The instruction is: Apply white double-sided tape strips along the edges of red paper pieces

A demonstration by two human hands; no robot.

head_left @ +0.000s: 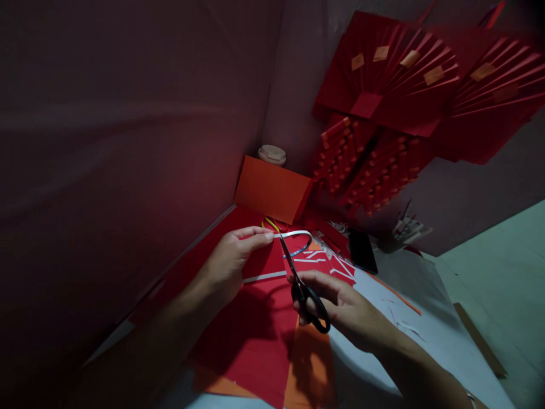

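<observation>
My left hand (232, 258) pinches one end of a narrow white strip (310, 236), which curls away to the right in a loop. In my right hand (336, 301) is a pair of scissors (298, 282) with black handles. Its blades point up to the strip, close to my left fingertips; whether they touch it I cannot tell. Below both hands lies a red paper sheet (251, 335) with a white strip (266, 278) across it. Orange paper (313, 363) shows beneath. Several short white strips (309, 257) rest on the red paper farther back.
A folded orange card (272, 190) stands at the back, before a cup with a pale lid (272, 153). A dark phone (361, 251) and a pen holder (394, 241) sit at the right. Red paper fans (400, 74) hang on the wall. Paper scraps (404, 326) lie on the white tabletop (383, 352).
</observation>
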